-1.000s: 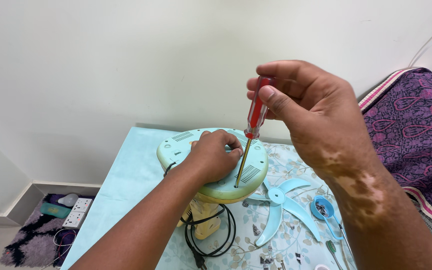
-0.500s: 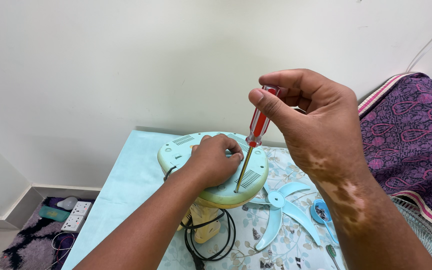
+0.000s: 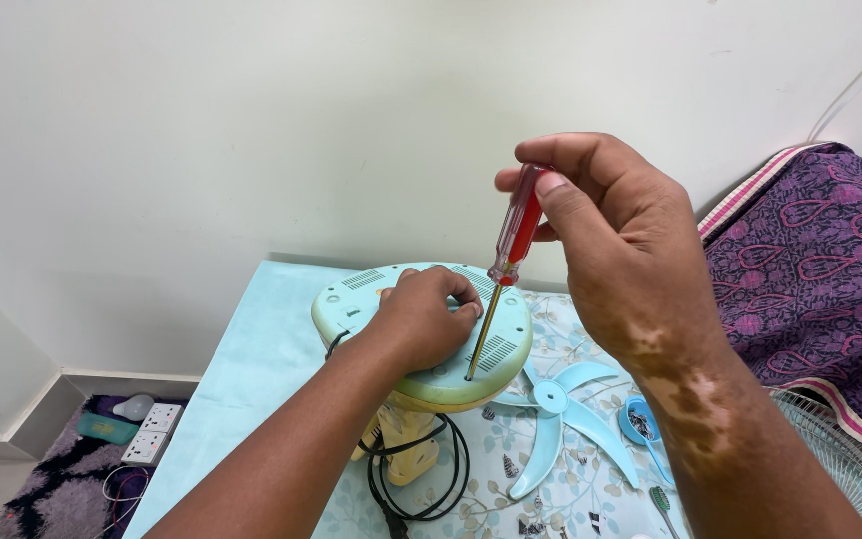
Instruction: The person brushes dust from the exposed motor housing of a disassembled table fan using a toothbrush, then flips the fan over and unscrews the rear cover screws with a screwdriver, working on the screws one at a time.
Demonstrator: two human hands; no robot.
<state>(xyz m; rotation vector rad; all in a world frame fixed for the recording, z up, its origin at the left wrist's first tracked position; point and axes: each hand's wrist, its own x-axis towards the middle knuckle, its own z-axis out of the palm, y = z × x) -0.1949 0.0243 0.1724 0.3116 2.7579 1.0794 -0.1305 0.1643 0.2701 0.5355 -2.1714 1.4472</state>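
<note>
A round pale green fan base [image 3: 371,294] stands upside down on a table covered with a light blue patterned cloth [image 3: 261,349]. My left hand [image 3: 421,319] rests flat on the base and holds it down. My right hand [image 3: 611,230] grips the red transparent handle of a screwdriver [image 3: 516,230]. Its shaft slants down and the tip sits in a hole near the base's front rim. A black cord [image 3: 421,479] coils under the base beside a cream stem [image 3: 406,439].
A light blue fan blade [image 3: 556,414] lies on the cloth to the right, with a small blue part [image 3: 641,419] beside it. A purple patterned cloth [image 3: 810,269] drapes at right, above a white wire fan guard [image 3: 850,479]. A power strip [image 3: 152,429] lies on the floor at left.
My right hand has shifted slightly with the screwdriver, which still has its tip in the base. My left hand stays on the base.
</note>
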